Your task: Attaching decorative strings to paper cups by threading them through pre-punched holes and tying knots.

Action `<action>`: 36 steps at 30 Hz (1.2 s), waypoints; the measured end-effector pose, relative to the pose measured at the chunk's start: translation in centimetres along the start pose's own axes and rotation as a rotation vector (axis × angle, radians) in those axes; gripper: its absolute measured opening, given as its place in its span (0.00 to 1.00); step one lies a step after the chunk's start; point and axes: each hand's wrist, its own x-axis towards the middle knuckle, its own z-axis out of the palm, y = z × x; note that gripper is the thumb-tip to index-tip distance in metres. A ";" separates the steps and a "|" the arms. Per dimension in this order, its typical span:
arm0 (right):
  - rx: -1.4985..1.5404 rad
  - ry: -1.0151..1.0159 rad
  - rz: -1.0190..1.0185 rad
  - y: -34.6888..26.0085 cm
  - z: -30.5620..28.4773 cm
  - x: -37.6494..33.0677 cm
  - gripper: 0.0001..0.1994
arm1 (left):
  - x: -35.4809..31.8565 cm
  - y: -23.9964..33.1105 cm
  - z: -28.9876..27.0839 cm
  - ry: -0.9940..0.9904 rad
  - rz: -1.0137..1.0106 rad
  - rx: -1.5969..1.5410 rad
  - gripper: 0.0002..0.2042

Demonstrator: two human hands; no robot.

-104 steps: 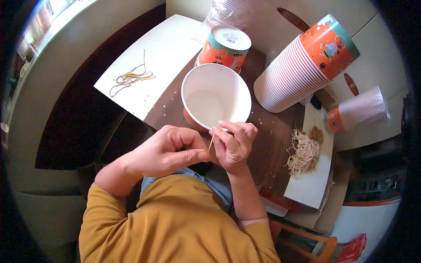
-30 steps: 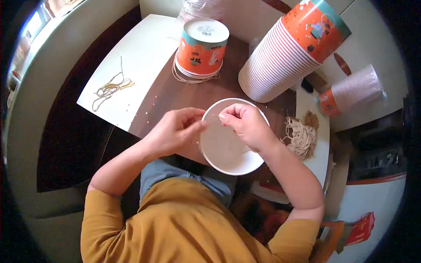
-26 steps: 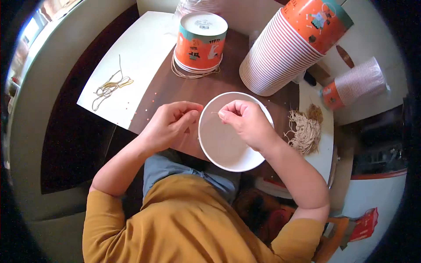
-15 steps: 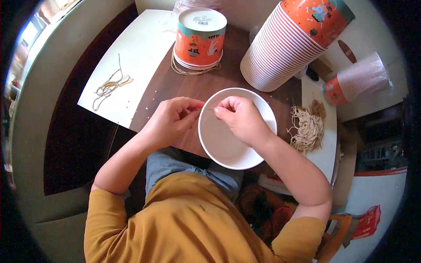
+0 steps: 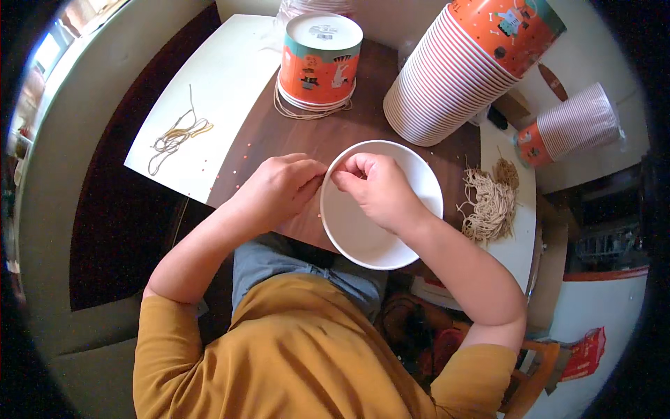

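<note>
A white paper bucket (image 5: pixel 363 241) stands on the brown tabletop close to my body, its open mouth facing up. Outside its left rim is my left hand (image 5: pixel 283 188), thumb and fingers pinched together against or beside the wall; what they hold is hidden. My right hand (image 5: pixel 380 192) reaches in over the mouth, with finger and thumb pinched at the inner side of the same wall, opposite the left fingertips. Half a second ago a short, thin end of cord showed in that pinch; now the fingers mostly cover it.
An upside-down orange bucket (image 5: pixel 321 73) with cord loops round its base stands at the back. Right of it leans a tall bucket stack (image 5: pixel 447 84). Beige cords (image 5: pixel 488 206) lie at the right, loose cord (image 5: pixel 171 143) at the left. A wrapped stack (image 5: pixel 576 126) is farther right.
The bucket has shifted slightly to the right. My right fingertips have curled in closer to the wall, covering the cord end. My left hand has barely moved.
</note>
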 end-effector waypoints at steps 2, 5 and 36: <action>-0.053 -0.044 0.017 -0.5 -0.4 0.0 0.10 | -0.1 0.6 0.1 0.009 -0.060 0.062 0.04; -0.114 -0.189 0.088 -2.3 -1.4 -0.3 0.12 | -0.6 1.6 -0.1 -0.017 -0.098 0.091 0.04; -0.656 -0.200 -0.576 -8.2 -2.1 1.4 0.09 | -1.8 2.0 -0.9 -0.120 -0.423 -0.917 0.07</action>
